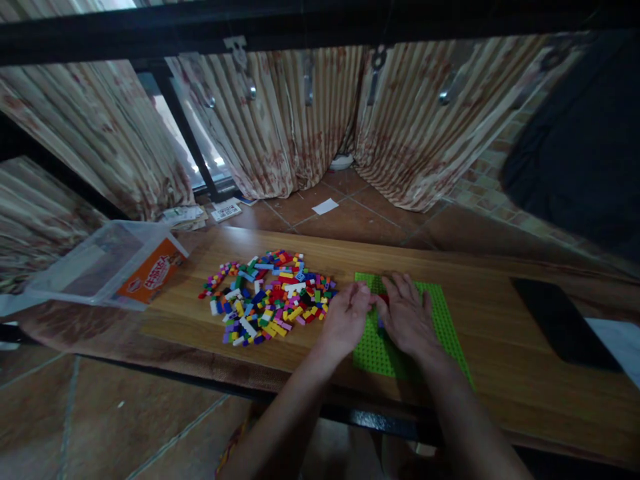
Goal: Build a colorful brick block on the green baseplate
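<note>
A bright green studded baseplate [440, 313] lies on the wooden table [490, 393]. My right hand [407, 313] rests on it, fingers bent down over a small red brick [383, 299] near the plate's left part. My left hand [347, 315] is at the plate's left edge, its fingers curled toward the same brick. Whether either hand grips the brick is hidden by the fingers. A loose pile of small coloured bricks [270, 300] lies just left of my left hand.
A clear plastic bag with an orange label [115, 267] lies at the table's left end. A black flat phone-like slab [560, 320] and a white sheet [620, 340] are at the right. Curtains, tiled floor and a dark bar overhead lie beyond.
</note>
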`<control>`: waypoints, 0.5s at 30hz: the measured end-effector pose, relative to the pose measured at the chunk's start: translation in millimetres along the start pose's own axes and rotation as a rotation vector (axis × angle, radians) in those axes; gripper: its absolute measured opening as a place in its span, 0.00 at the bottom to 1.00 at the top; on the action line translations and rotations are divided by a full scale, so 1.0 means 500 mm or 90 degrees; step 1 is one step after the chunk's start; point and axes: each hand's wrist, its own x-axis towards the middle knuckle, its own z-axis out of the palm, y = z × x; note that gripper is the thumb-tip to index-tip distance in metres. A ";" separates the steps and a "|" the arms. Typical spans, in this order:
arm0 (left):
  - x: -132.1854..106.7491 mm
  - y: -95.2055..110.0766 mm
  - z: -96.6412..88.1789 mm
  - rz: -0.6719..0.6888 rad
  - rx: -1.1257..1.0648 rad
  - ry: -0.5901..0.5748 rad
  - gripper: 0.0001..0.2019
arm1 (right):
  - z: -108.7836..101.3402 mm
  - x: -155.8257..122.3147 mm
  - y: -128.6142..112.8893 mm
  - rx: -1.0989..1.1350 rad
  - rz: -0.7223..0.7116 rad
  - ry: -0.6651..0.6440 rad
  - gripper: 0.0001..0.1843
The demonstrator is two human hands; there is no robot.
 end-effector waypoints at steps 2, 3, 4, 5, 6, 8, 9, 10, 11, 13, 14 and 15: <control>-0.001 0.000 -0.003 0.009 -0.007 0.003 0.19 | 0.006 0.000 0.003 -0.031 -0.012 -0.014 0.31; -0.002 0.001 -0.004 0.013 -0.011 0.003 0.19 | 0.008 0.000 0.004 -0.042 -0.015 -0.014 0.31; -0.004 0.001 -0.004 0.020 -0.014 0.003 0.19 | 0.010 0.000 0.006 -0.051 -0.014 -0.011 0.31; -0.005 0.000 -0.004 0.026 -0.019 0.001 0.19 | 0.011 0.000 0.007 -0.059 -0.013 -0.008 0.31; -0.006 -0.001 -0.003 0.031 -0.026 0.000 0.19 | 0.013 0.000 0.008 -0.064 -0.012 -0.005 0.31; -0.009 -0.004 -0.001 0.034 -0.042 -0.007 0.19 | 0.015 -0.001 0.009 -0.070 -0.015 0.001 0.31; -0.010 -0.005 0.000 0.033 -0.052 -0.012 0.19 | 0.016 0.000 0.008 -0.072 -0.017 0.005 0.30; -0.011 -0.005 0.001 0.031 -0.059 -0.016 0.18 | 0.017 0.000 0.008 -0.075 -0.015 0.008 0.30; -0.012 -0.005 0.001 0.028 -0.065 -0.017 0.18 | 0.017 0.001 0.007 -0.077 -0.012 0.011 0.30; -0.014 -0.003 -0.001 0.025 -0.068 -0.018 0.17 | 0.017 0.004 0.005 -0.080 -0.001 0.016 0.30; -0.016 -0.001 -0.003 0.025 -0.066 -0.015 0.16 | 0.017 0.006 0.004 -0.080 0.003 0.019 0.30; -0.017 0.001 -0.004 0.023 -0.061 -0.014 0.15 | 0.017 0.007 0.003 -0.079 0.006 0.022 0.30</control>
